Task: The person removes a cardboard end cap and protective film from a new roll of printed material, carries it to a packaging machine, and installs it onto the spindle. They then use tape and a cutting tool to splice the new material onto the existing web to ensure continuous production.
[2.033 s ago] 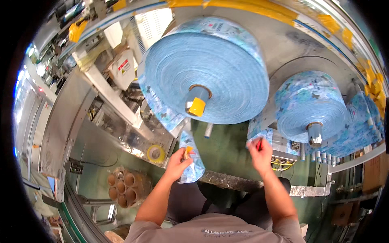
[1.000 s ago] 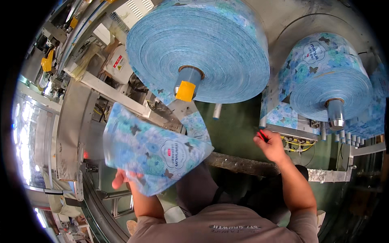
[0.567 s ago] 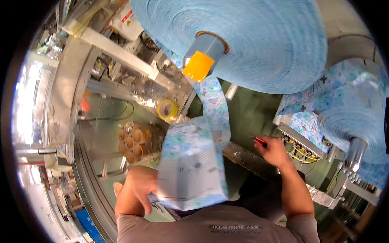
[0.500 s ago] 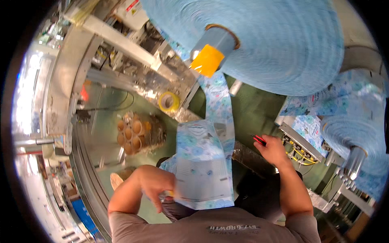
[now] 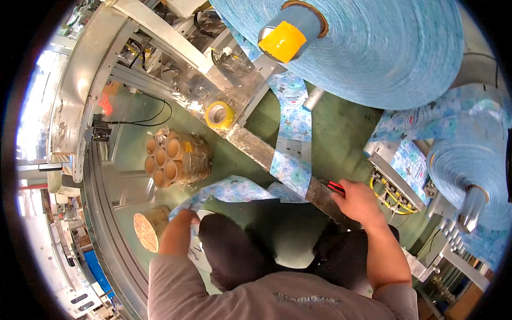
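A strip of blue printed film (image 5: pixel 292 140) hangs from the big blue film roll (image 5: pixel 373 48) and crosses a metal bar (image 5: pixel 256 149). Its loose end (image 5: pixel 234 189) trails down to my left hand (image 5: pixel 184 223), which grips it low beside my left leg. My right hand (image 5: pixel 358 201) rests on the bar's right part and holds a red-handled tool (image 5: pixel 335 186). My dark trousers hide the floor between the hands.
A second, smaller film roll (image 5: pixel 469 170) sits at the right above a wired unit (image 5: pixel 392 181). A yellow tape roll (image 5: pixel 220 114) lies on the machine frame. A wrapped bundle of cardboard cores (image 5: pixel 173 157) and a brown core end (image 5: pixel 146 229) stand on the green floor at left.
My left hand has pulled the film end from chest height down beside my left leg. The view has tipped downward. My right hand has stayed on the bar.
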Tool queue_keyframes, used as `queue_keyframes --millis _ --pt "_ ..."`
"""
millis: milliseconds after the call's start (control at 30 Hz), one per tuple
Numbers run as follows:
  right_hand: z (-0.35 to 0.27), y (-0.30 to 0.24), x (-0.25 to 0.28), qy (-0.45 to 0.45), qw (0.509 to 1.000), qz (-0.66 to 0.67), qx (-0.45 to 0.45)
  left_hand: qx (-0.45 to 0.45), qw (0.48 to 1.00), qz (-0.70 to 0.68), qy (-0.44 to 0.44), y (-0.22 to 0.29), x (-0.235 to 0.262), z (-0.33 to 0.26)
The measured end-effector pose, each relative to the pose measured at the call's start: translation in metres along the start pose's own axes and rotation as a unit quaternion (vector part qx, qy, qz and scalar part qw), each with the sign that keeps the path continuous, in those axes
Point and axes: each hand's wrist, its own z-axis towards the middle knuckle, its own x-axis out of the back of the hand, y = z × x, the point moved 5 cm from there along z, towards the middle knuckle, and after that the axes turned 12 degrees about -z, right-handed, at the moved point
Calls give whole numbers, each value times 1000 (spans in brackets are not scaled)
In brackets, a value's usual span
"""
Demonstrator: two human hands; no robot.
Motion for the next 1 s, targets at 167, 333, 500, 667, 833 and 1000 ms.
queue_keyframes --millis 167,333,500,667,833,1000 --pt "-61 -15 22 73 995 64 -27 -163 965 192 -69 7 16 -12" --pt "-97 -49 34 137 984 105 -34 -352 887 223 196 138 105 -162" --pt "-99 -83 30 172 975 136 -35 -517 642 -6 566 251 200 -302" --pt "-91 -90 17 182 973 139 -42 -630 654 193 372 359 62 -309" --pt "-74 -93 14 158 983 84 -46 -553 686 243 406 324 -4 -265" --pt "-32 -94 0 111 993 32 -3 -565 758 165 282 299 15 -274"
